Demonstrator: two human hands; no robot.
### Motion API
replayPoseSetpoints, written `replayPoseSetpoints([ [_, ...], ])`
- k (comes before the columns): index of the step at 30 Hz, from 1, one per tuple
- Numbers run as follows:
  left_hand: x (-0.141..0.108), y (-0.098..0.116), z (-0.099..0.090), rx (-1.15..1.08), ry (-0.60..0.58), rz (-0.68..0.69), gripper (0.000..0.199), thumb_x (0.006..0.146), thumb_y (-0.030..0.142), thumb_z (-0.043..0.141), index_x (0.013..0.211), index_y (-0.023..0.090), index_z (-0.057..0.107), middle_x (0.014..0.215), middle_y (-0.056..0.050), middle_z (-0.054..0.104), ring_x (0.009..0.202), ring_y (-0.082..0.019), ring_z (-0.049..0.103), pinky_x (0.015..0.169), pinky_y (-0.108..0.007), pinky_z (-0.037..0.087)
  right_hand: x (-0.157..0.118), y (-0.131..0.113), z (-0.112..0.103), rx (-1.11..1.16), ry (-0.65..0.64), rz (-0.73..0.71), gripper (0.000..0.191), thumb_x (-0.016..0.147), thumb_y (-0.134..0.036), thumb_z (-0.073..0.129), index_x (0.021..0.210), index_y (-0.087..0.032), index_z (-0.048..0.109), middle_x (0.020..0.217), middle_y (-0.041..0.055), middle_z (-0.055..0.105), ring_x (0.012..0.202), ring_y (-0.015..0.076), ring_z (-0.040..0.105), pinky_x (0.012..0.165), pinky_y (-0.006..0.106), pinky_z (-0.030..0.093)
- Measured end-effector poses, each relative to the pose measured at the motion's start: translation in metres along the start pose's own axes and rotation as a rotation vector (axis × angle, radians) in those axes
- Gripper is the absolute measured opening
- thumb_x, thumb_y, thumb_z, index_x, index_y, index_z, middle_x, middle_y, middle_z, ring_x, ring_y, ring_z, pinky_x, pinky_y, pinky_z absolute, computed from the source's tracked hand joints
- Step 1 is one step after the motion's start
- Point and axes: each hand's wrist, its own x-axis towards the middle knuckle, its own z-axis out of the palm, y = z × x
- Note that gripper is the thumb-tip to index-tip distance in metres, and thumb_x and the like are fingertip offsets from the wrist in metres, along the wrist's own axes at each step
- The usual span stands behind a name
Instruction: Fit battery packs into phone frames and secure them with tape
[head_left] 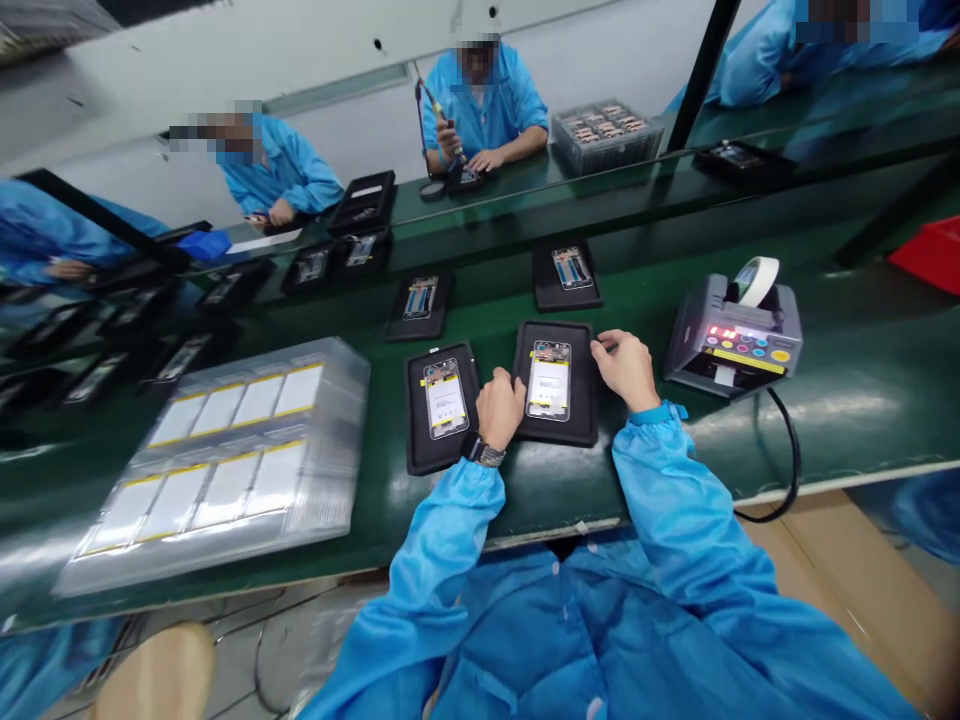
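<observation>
Head cam, centre of frame: both my hands flank the black tray holding a phone frame, long axis running away from me. Left hand rests loosely curled at its left edge, right hand has fingertips on the upper right edge, gripping nothing. Second tray sits just left.
</observation>
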Motion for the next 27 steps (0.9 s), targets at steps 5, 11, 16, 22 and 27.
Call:
replayPoseSetpoints([
  [5,0.064,-0.039,-0.027,-0.175,0.165,0.016,0.019,0.098,0.028,0.055,0.112,0.016,0.061,0.088,-0.011,0.073,0.094,-0.027,0.070,0.083,-0.034,0.047,-0.001,-0.002,0.004,0.075,-0.036,-0.014,0.022,0.093,-0.029,0.061,0.107,-0.016,0.073,0.099,0.0068,0.075,0.087,0.0227,0.067,0.081,0.034,0.047],
  [11,0.165,-0.067,-0.065,-0.437,0.059,0.043,0.010,0.087,0.025,0.068,0.089,0.015,0.064,0.072,-0.005,0.068,0.071,-0.019,0.064,0.067,-0.028,0.047,-0.007,-0.010,0.010,0.059,-0.083,-0.035,0.020,0.094,-0.027,0.060,0.107,-0.017,0.072,0.097,0.0064,0.075,0.090,0.0234,0.067,0.078,0.032,0.045],
  [16,0.196,-0.101,-0.082,-0.469,0.037,0.018,0.024,0.082,0.036,0.074,0.088,0.015,0.066,0.071,-0.004,0.068,0.063,-0.017,0.062,0.062,-0.026,0.048,-0.008,-0.011,0.010,0.021,-0.077,-0.044,0.022,0.096,-0.027,0.058,0.110,-0.016,0.071,0.097,0.0073,0.075,0.091,0.0244,0.067,0.076,0.033,0.043],
  [22,0.241,-0.109,-0.064,-0.355,0.180,-0.106,0.020,0.092,0.028,0.058,0.096,0.011,0.068,0.093,-0.013,0.073,0.091,-0.024,0.069,0.085,-0.034,0.053,-0.013,-0.015,0.014,0.021,-0.064,-0.111,0.021,0.096,-0.027,0.056,0.107,-0.016,0.070,0.095,0.0069,0.074,0.090,0.0244,0.066,0.076,0.033,0.043],
  [27,0.279,-0.072,-0.026,-0.226,0.208,-0.157,0.021,0.093,0.023,0.057,0.105,0.009,0.068,0.117,-0.022,0.070,0.116,-0.029,0.064,0.100,-0.035,0.045,-0.014,-0.012,0.017,0.018,-0.053,-0.116,0.022,0.094,-0.029,0.056,0.106,-0.017,0.070,0.092,0.0069,0.074,0.089,0.0250,0.065,0.076,0.034,0.043],
])
